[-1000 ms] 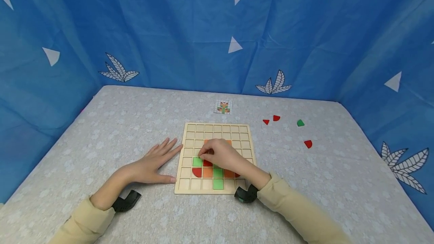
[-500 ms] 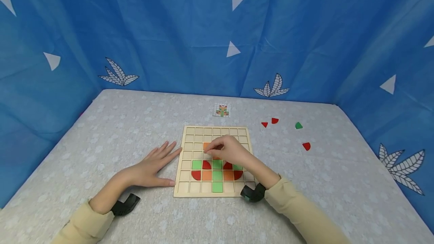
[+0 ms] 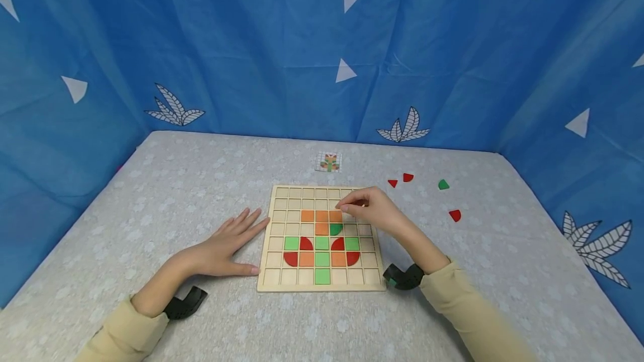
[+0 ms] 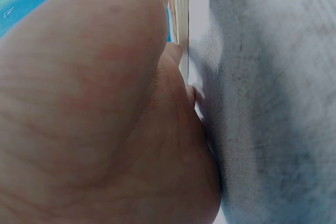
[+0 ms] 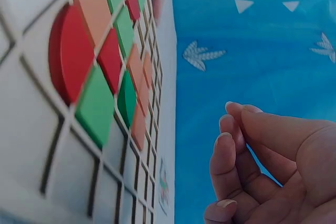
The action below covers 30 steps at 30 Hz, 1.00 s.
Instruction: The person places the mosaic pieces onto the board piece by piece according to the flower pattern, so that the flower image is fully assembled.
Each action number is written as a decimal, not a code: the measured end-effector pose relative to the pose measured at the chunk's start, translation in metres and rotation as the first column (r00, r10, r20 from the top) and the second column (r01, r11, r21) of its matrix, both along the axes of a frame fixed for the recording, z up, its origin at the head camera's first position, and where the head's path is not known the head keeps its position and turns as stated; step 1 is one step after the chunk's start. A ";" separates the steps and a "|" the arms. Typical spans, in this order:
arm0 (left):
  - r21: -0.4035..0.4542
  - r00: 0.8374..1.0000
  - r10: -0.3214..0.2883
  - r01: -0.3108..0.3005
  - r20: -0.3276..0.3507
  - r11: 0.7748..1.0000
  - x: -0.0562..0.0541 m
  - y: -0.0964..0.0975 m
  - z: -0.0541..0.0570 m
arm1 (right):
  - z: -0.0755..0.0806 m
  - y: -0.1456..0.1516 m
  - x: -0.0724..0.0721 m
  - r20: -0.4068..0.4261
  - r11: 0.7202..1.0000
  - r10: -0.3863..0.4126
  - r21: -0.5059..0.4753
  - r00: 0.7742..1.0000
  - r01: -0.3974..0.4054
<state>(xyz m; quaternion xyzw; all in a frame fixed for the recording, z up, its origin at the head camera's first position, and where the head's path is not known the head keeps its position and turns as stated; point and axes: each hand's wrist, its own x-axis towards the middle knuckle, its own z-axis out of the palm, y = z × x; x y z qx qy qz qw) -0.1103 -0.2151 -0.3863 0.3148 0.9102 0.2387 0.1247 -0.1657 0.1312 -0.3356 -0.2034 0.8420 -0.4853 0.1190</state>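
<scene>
My left hand (image 3: 218, 253) lies palm down with fingers spread, its fingertips and thumb at the left edge of the wooden grid board (image 3: 278, 278). Above the board's upper right part is my right hand (image 3: 377, 211), fingers loosely bent, thumb tip against the index finger. In the right wrist view nothing shows between its fingertips (image 5: 236, 109). Below them sit an orange square (image 3: 335, 216) and a dark green quarter circle (image 3: 336, 229). Lower rows bear light green squares (image 3: 322, 276), red quarter circles (image 3: 290, 259) and more orange squares.
Right of the board lie a red triangle-like piece (image 3: 393, 182), two red quarter circles (image 3: 408, 177) and a green piece (image 3: 443, 184). Behind the board is a small pattern card (image 3: 328, 162). A blue curtain (image 3: 251, 55) borders the pale patterned table (image 3: 211, 172).
My right hand has moved right and away from me across the board, uncovering the red, orange and dark green pieces. The left hand stays at the board's edge.
</scene>
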 end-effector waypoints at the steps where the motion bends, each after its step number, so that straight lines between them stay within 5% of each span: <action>1: 0.000 1.000 0.000 0.000 0.000 1.000 0.000 0.000 0.000 | 0.001 0.005 -0.001 0.008 1.000 -0.021 0.002 1.000 0.021; 6: 0.020 1.000 -0.011 0.012 -0.006 1.000 -0.001 0.000 0.002 | 0.004 0.021 -0.003 0.031 0.993 -0.118 -0.003 0.992 0.119; 15: 0.017 1.000 -0.020 0.020 -0.006 1.000 -0.002 0.001 0.005 | -0.008 0.018 -0.002 0.058 0.999 -0.036 -0.012 0.998 0.037; 30: 0.014 1.000 -0.005 0.005 0.007 1.000 0.001 0.001 0.006 | -0.008 0.077 -0.022 0.076 0.976 -0.210 -0.038 0.975 0.214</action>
